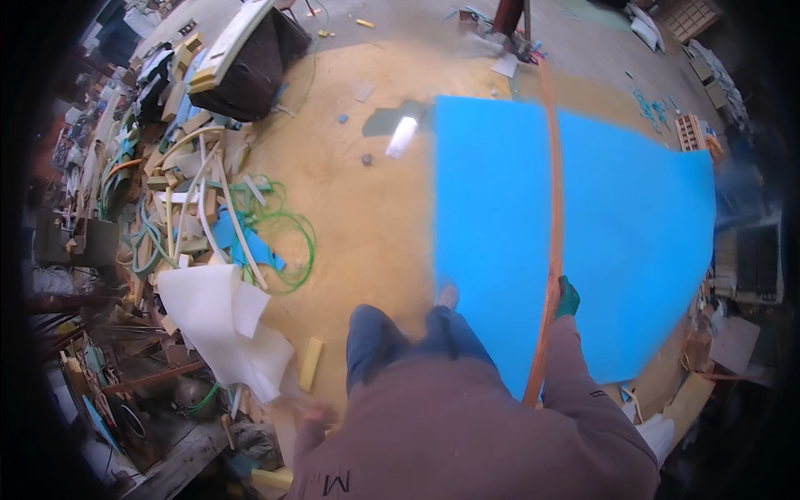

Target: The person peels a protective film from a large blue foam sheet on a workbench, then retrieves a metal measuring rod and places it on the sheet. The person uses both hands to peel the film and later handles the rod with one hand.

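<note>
A long, thin orange-brown wooden strip runs lengthwise over a large bright blue sheet on the floor. My right hand, in a dark green glove, is closed around the strip's nearer part. The strip's near end comes back beside my right forearm. My left hand is low at my left side, smeared by motion, and its fingers cannot be made out. Close to it are a white foam sheet and a yellow foam strip. One shoe shows at the blue sheet's left edge.
Foam offcuts and a green hose lie heaped along the left. A dark draped block stands at the far left, and a dark red post rises at the back. More scraps lie at the lower right.
</note>
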Demonstrator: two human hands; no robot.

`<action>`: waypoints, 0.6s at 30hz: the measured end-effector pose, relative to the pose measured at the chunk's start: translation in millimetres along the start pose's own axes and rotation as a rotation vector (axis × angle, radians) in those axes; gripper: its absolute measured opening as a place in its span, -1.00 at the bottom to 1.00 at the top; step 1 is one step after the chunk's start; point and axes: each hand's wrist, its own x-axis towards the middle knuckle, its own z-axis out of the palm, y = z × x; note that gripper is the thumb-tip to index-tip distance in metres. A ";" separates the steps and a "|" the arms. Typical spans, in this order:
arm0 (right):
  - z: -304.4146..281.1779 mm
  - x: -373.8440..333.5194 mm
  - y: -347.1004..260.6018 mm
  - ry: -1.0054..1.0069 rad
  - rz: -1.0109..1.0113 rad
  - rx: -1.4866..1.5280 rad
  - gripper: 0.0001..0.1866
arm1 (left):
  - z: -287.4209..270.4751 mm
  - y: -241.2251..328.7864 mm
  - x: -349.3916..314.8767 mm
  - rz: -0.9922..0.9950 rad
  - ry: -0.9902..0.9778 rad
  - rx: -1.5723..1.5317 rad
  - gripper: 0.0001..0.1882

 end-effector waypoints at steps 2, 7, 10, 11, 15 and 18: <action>18.6 41.7 -8.7 0.035 -0.029 -0.239 -0.49 | -3.1 26.1 13.1 0.324 0.035 0.236 -0.60; 68.6 99.3 -11.6 0.185 0.041 -0.617 -0.20 | -44.8 108.2 96.6 0.303 0.038 0.437 -0.65; 134.4 92.2 -13.5 0.042 -0.148 -0.590 -0.29 | -73.7 194.8 161.4 -0.001 -0.053 0.072 -0.70; 157.4 85.4 -25.6 0.032 -0.147 -0.599 -0.31 | -84.4 227.4 178.6 0.116 -0.079 0.133 -0.68; 286.4 -6.6 -59.6 -0.243 0.096 -0.394 -0.56 | -146.7 390.4 247.2 0.258 -0.023 0.342 -0.70; 371.5 -71.6 -100.7 -0.441 0.080 -0.318 -0.58 | -199.3 505.8 265.6 0.595 0.040 0.171 -0.72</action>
